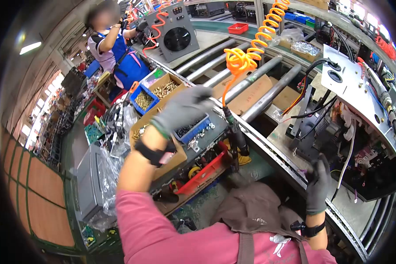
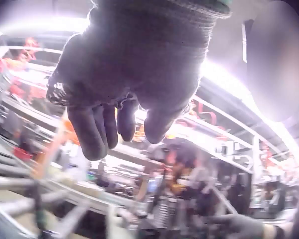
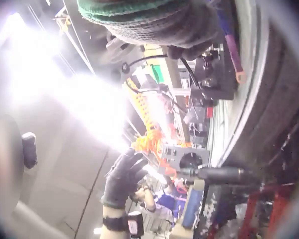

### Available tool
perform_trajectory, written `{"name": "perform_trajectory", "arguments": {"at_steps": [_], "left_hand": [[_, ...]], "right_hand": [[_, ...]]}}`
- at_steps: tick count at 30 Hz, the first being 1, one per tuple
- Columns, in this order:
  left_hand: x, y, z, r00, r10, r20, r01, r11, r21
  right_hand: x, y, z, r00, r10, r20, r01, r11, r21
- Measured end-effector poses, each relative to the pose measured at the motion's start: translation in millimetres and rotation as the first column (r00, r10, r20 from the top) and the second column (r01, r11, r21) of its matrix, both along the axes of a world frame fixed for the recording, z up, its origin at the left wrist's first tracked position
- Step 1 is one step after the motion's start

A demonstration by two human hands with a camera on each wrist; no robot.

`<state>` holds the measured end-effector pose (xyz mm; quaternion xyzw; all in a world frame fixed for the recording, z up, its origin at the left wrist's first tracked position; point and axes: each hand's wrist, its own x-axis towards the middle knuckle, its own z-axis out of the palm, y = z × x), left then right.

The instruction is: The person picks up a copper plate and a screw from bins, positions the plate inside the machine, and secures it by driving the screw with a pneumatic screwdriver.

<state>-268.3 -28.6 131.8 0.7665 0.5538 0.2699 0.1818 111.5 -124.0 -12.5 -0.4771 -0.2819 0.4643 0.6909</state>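
My left hand, in a grey glove, is raised over the parts bins, with the blue bin of dark screws just below it. In the left wrist view its fingers hang loosely bent with nothing between them. A black power screwdriver hangs from an orange coiled hose to the right of that hand. My right hand, also gloved, is at the rail edge beside an open machine chassis with loose wires. Its fingers are loosely bent near the chassis, and no held thing shows.
A cardboard box of brass screws and a blue bin stand on the left bench. Below is a red tray. Metal rollers run behind the screwdriver. Another person works by a grey machine at the back.
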Motion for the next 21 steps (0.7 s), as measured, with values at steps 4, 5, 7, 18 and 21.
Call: {"name": "perform_trajectory", "arguments": {"at_steps": [4,5,7,18,21], "left_hand": [[-117.8,45.6,-1.2,0.937,0.261,-0.232,-0.288,0.953,-0.093],[-143.6,61.7,-7.8,0.897,0.292,-0.332,-0.334,0.940,-0.076],[-158.5,87.6,-12.3,0.748,0.342,-0.570,-0.422,0.906,-0.011],[-220.9,196.8,-103.9,0.416,0.151,-0.897,-0.587,0.798,-0.138],[-227.7,207.1,-102.3,0.477,0.071,-0.876,-0.569,0.785,-0.246]], "right_hand": [[-26.3,6.9,28.6,0.924,0.329,0.195,-0.319,0.944,-0.083],[-35.9,11.4,38.5,0.890,0.396,0.225,-0.375,0.918,-0.133],[-52.8,21.2,45.5,0.838,0.489,0.243,-0.451,0.871,-0.195],[-144.8,64.9,30.5,0.285,0.606,0.742,-0.731,0.638,-0.241],[-183.2,81.3,12.0,0.223,0.492,0.841,-0.830,0.549,-0.101]]}}
